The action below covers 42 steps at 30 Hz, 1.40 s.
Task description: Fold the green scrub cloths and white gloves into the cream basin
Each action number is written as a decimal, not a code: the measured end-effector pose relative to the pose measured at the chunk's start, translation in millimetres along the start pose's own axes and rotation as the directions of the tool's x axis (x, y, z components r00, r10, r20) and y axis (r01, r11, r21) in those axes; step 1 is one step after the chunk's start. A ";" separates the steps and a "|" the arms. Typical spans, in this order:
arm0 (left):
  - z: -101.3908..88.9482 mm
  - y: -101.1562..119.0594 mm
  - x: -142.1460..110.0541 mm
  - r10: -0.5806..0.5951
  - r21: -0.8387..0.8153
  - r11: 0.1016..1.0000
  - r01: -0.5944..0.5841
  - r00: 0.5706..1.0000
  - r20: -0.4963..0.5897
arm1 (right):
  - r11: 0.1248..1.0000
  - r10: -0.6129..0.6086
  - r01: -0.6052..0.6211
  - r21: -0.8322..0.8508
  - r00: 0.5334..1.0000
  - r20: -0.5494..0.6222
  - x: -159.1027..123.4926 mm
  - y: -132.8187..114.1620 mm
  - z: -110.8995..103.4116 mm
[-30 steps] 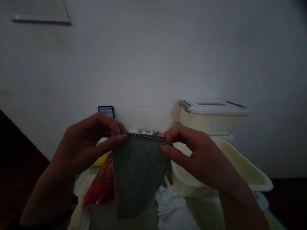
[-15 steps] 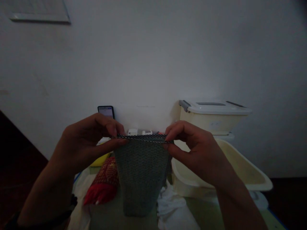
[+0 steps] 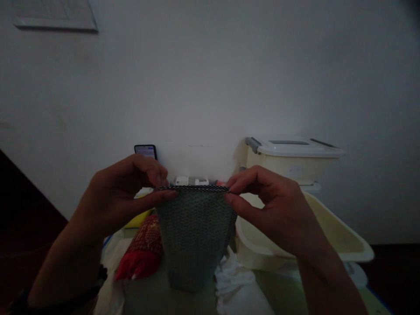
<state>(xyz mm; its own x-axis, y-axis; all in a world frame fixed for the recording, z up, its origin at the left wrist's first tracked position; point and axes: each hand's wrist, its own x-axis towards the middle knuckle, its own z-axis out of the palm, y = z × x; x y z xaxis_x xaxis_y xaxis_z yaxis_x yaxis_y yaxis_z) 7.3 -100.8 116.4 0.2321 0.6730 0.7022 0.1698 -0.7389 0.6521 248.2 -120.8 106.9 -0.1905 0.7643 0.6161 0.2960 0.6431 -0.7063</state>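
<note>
A grey-green cloth [image 3: 195, 236] with a knitted-looking texture and a black-and-white patterned edge hangs down between my hands. My left hand [image 3: 127, 192] pinches the left end of that top edge between thumb and fingers. At the right end, my right hand [image 3: 265, 201] grips the same edge, thumb in front. The edge is stretched nearly level, and the cloth narrows toward its lower end, close above the table. Behind its left side lies a red patterned bundle [image 3: 144, 249]; beside its lower right is a crumpled white cloth [image 3: 238, 280].
A phone [image 3: 146, 151] leans upright against the wall. To the right stand an open cream tub [image 3: 348, 253] and a lidded cream box [image 3: 292, 164] behind it. Something yellow [image 3: 136, 218] lies behind my left hand. White fabric [image 3: 110, 280] lies at the table's left.
The two layers of the patterned edge, slightly apart before, now lie together as one line. The cloth's lower end has risen a little. Both hands keep their hold.
</note>
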 end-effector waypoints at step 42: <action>8.6 -7.7 5.9 -0.214 -0.252 0.939 0.235 0.971 0.108 | 0.994 -0.072 0.087 -0.059 0.973 0.221 -1.5 -2.4 0.6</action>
<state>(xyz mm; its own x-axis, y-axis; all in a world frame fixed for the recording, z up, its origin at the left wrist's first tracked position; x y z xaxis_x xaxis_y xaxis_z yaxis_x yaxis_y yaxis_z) 15.6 -91.4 113.0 0.2926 0.8081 0.5113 -0.0277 -0.5273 0.8492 247.3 -123.5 107.5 -0.4134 0.7076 0.5730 0.3328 0.7032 -0.6283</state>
